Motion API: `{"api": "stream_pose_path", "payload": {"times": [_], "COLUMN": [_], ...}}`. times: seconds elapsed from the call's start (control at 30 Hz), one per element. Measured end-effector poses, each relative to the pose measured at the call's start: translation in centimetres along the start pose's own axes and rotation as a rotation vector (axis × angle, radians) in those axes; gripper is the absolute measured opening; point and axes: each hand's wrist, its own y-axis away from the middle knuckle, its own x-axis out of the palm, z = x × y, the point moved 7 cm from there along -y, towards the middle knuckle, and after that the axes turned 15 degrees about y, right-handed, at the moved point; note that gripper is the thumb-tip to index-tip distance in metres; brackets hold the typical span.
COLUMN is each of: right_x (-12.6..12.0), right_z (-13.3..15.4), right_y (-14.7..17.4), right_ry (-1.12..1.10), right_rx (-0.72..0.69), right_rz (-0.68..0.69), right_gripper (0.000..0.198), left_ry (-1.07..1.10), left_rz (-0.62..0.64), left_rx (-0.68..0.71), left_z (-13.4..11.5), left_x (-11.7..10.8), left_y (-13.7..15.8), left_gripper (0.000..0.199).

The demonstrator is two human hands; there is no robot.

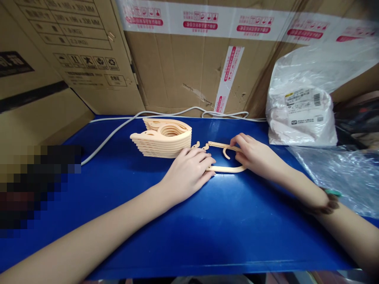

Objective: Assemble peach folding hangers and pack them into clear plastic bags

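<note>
A cream plastic folding hanger (226, 169) lies low over the blue table, its hook and arms spread between my two hands. My left hand (186, 173) closes around its left part, thumb and fingers near the joint; some of that part is covered. At the other end, my right hand (253, 156) grips the hanger's curved side with bent fingers. Just behind and left of my left hand stands a neat stack of several matching folded hangers (161, 144), close to my fingers.
Brown cardboard boxes (183, 67) wall off the back and left of the blue table (207, 232). A white cable (114, 136) runs along the rear. On the right sit a labelled plastic bag (302, 114) and clear plastic wrap (349, 177). The left edge is pixelated.
</note>
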Motion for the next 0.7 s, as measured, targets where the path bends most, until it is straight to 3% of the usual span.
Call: {"api": "stream_pose_path", "payload": {"times": [0.7], "right_x": [0.35], "right_z": [-0.42], "right_y": [0.06], "right_ry": [0.035], "right_rx": [0.034], "right_rz": [-0.004], "right_gripper": [0.018], "left_ry": [-0.091], "left_rz": [0.045], "left_rx": [0.052], "left_z": [-0.75], "left_x": [0.3], "left_y": [-0.02], "left_gripper": [0.022]}}
